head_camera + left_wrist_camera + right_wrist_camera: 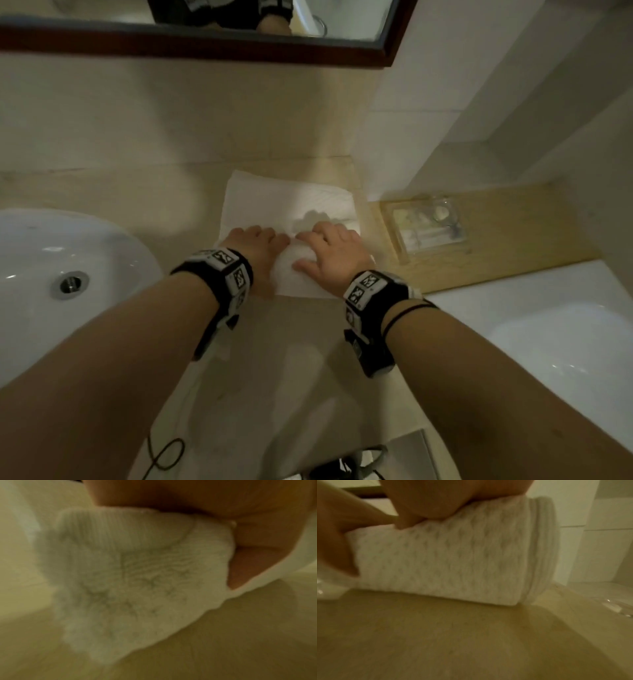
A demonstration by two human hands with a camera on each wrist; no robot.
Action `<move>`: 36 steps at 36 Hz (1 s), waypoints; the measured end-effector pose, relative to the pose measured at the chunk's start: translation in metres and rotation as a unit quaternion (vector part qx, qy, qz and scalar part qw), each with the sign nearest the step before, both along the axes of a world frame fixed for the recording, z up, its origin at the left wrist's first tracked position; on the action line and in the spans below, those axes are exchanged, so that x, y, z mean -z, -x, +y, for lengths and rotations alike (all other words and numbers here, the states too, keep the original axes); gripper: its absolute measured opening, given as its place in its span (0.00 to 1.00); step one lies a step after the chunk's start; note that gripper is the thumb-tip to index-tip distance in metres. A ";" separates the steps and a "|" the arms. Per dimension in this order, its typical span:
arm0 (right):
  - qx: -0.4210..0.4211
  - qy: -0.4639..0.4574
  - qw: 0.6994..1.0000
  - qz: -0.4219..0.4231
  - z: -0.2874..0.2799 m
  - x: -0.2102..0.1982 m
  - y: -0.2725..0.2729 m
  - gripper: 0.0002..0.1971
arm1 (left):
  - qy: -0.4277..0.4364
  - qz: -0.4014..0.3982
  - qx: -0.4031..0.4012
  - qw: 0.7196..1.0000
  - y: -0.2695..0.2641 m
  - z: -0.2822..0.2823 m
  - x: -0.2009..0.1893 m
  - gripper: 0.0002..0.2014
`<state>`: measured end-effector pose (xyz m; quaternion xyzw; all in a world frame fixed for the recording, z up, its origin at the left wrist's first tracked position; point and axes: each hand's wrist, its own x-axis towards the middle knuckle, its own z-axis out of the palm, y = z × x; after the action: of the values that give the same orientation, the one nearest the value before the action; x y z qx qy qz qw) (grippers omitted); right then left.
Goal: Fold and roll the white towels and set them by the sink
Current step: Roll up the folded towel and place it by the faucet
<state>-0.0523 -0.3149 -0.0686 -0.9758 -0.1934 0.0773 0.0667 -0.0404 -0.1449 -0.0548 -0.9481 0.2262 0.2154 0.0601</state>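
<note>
A white towel lies on the beige counter to the right of the sink. Its near end is rolled into a thick roll, while the far part lies flat. My left hand grips the roll's left end, fingers curled over it. My right hand grips the right half, fingers spread over the top and thumb on the near side. The left wrist view shows the roll's end beside my thumb. In the right wrist view, my fingers curl over the towel roll.
A clear plastic tray of small toiletries sits on a wooden board right of the towel. A white tub rim lies at the near right. The wall and a dark-framed mirror stand behind. A cable loop hangs at the bottom.
</note>
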 end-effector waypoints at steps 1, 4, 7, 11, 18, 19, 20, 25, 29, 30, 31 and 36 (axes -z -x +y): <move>0.007 -0.021 0.999 -0.039 0.002 0.002 0.005 0.28 | -0.004 0.024 -0.009 1.000 -0.006 -0.001 -0.003 0.46; -0.034 -0.049 0.993 -0.103 0.003 0.009 0.017 0.25 | -0.001 0.090 -0.049 0.995 -0.021 -0.004 -0.006 0.46; -0.074 -0.006 0.994 -0.080 -0.001 0.013 0.019 0.36 | 0.015 0.156 -0.085 0.984 -0.028 -0.007 -0.009 0.42; -0.089 -0.046 0.994 -0.032 -0.006 0.006 0.008 0.35 | 0.062 0.248 -0.159 0.954 -0.027 -0.006 -0.007 0.37; -0.106 0.011 0.993 0.055 -0.005 -0.008 -0.019 0.36 | 0.131 0.127 -0.146 0.972 -0.019 0.009 -0.003 0.39; -0.098 0.009 0.993 0.066 -0.004 -0.009 -0.023 0.36 | 0.120 0.073 -0.117 0.983 -0.017 0.012 -0.003 0.39; -0.086 0.009 0.993 0.080 -0.003 -0.010 -0.028 0.36 | 0.106 0.026 -0.090 0.990 -0.013 0.015 -0.004 0.38; -0.035 0.015 0.994 0.099 0.000 -0.003 -0.051 0.34 | -0.003 -0.063 -0.028 0.998 -0.002 0.027 -0.001 0.47; -0.016 -0.009 0.996 0.082 -0.004 0.001 -0.063 0.30 | -0.064 -0.066 -0.010 0.996 -0.012 0.020 0.003 0.49; -0.016 -0.009 0.997 0.076 -0.005 0.001 -0.065 0.30 | -0.067 -0.070 -0.009 0.995 -0.017 0.018 0.003 0.48; -0.020 0.001 0.998 0.064 -0.005 0.002 -0.066 0.29 | -0.066 -0.071 -0.008 0.995 -0.023 0.016 0.003 0.46; -0.009 -0.005 0.999 -0.038 0.002 0.007 -0.053 0.28 | -0.060 -0.023 -0.007 0.998 -0.052 0.007 -0.006 0.44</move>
<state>0.0011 -0.3131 -0.0756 -0.9759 -0.2051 0.0395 0.0638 0.0120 -0.1377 -0.0484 -0.9491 0.2045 0.2069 0.1208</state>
